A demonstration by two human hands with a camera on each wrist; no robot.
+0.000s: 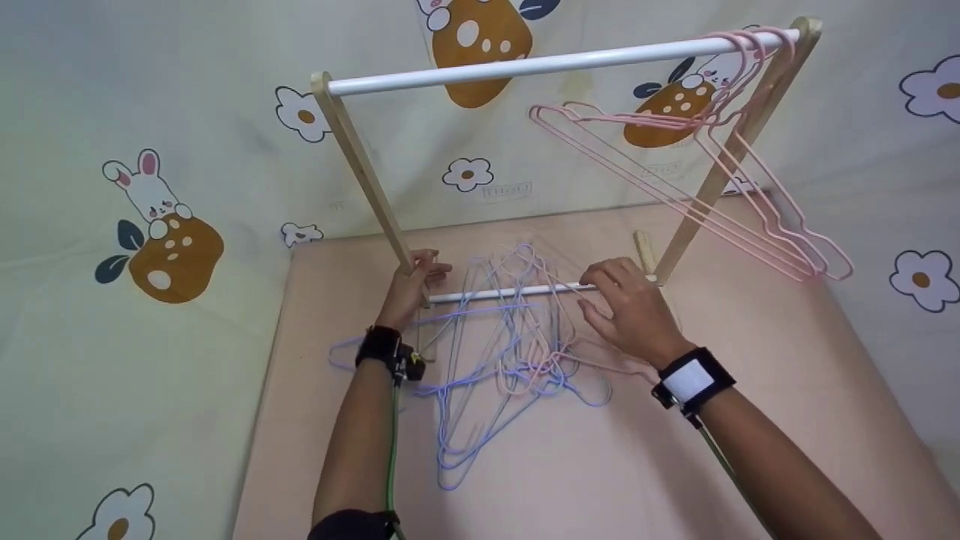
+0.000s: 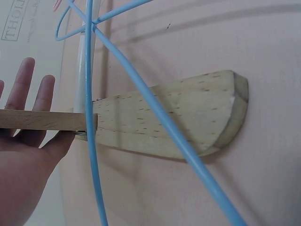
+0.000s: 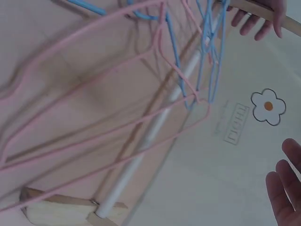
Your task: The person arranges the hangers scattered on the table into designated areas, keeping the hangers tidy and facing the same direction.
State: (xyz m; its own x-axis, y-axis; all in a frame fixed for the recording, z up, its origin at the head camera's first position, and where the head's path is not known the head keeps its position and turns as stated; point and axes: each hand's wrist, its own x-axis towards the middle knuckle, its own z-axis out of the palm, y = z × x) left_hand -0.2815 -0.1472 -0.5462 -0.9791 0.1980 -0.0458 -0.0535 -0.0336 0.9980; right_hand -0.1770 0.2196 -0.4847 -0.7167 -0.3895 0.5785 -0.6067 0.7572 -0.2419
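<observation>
My left hand [image 1: 409,289] is at the lower end of the rack's left wooden post [image 1: 367,180]. The left wrist view has its fingers reaching out straight behind that post, spread apart, with a blue hanger [image 2: 89,94] crossing close to the camera. Over the right part of the white lower bar [image 1: 487,293] is my right hand [image 1: 626,307], its fingers loosely bent and nothing in them. Between the hands, a tangle of blue and pink wire hangers lies over the bar. A pink hanger [image 3: 94,23] runs across the right wrist view.
Several pink hangers [image 1: 660,120] hang at the right end of the white top rail [image 1: 555,64]. The rack stands on a pink surface [image 1: 600,465] against a patterned backdrop [image 1: 247,187]. A wooden foot [image 2: 174,117] lies flat under the left post.
</observation>
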